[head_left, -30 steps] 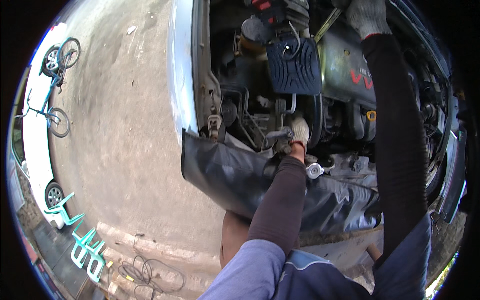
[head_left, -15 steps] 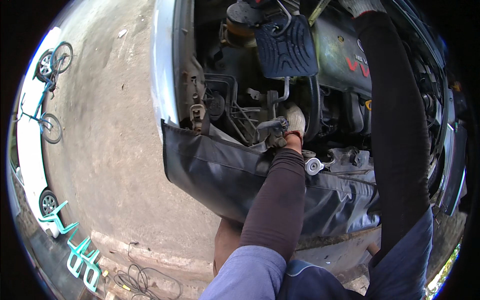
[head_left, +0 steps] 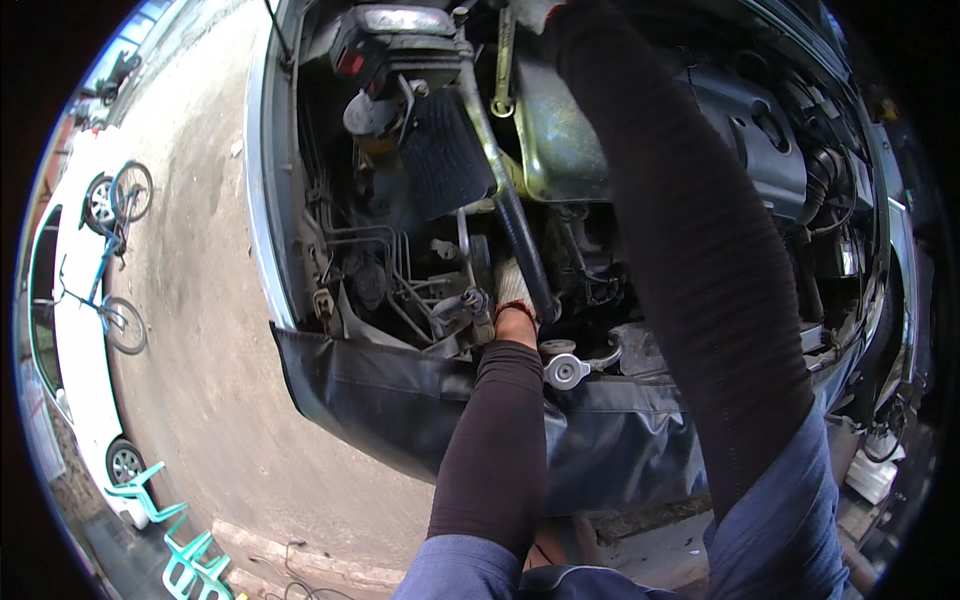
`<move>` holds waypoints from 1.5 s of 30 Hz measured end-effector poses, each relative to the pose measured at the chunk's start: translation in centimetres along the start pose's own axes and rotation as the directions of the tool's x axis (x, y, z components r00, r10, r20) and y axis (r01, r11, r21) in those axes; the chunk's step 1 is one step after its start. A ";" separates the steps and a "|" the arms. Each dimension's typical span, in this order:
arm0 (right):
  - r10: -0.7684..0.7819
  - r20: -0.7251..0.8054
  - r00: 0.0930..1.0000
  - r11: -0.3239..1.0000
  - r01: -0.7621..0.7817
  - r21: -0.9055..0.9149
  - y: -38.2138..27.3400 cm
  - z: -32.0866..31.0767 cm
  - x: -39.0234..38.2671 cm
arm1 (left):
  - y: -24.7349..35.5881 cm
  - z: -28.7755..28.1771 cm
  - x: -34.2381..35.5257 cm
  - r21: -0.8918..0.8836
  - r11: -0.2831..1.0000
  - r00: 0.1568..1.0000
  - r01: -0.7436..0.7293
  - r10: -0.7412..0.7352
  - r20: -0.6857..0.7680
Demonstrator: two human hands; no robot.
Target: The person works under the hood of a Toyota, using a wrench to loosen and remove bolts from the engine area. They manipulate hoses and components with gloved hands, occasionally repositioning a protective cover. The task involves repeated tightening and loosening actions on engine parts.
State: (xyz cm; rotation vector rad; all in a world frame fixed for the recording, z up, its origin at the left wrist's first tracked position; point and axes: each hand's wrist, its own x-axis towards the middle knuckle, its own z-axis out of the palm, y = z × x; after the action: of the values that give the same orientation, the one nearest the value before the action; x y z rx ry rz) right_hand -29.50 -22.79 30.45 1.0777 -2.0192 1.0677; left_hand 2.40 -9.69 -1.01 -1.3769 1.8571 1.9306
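My left hand (head_left: 517, 285), in a knit glove, reaches down beside a black hose (head_left: 522, 240) in the engine bay; its fingers are hidden. Metal pipes and fittings (head_left: 465, 305) lie left of it, and a silver round cap (head_left: 566, 371) sits below it. My right hand (head_left: 548, 15), also gloved, is at the top edge, mostly out of frame, beside a yellowish wrench-like bar (head_left: 503, 80). That arm crosses the engine cover (head_left: 755, 140). A ridged black part (head_left: 440, 150) and a capped reservoir (head_left: 368, 128) are toward the left.
A black fender cover (head_left: 350, 390) drapes over the car's near edge. On the concrete floor (head_left: 200, 400) at left stand a white car (head_left: 85, 380), a blue bicycle (head_left: 105, 280) and several mint plastic chairs (head_left: 190, 565). A cable (head_left: 300, 580) lies at the lower left.
My view has swung, showing more of the engine bay's top and right. My right hand now appears further left, mostly off the top edge. My left hand stays down among the engine parts.
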 end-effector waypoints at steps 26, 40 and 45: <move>-0.109 -0.080 0.991 0.994 0.111 0.017 0.2 0.8 -1.4 | 2.1 0.7 2.0 -0.207 0.978 0.999 0.035 -0.029 0.032; -0.109 -0.063 0.992 0.994 0.107 -0.027 -0.1 1.0 -1.6 | 2.1 0.2 1.4 -0.229 0.972 0.999 0.049 -0.045 0.025; -0.020 0.006 1.000 0.999 0.019 0.031 0.1 1.1 -1.7 | 2.0 0.1 1.2 -0.238 0.970 0.998 0.058 -0.054 0.021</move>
State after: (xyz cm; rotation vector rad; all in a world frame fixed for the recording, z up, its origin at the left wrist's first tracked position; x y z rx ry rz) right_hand -28.87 -23.09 28.52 1.1159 -1.9993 1.0903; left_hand 0.31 -10.67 -0.37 -1.4575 1.6028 2.1862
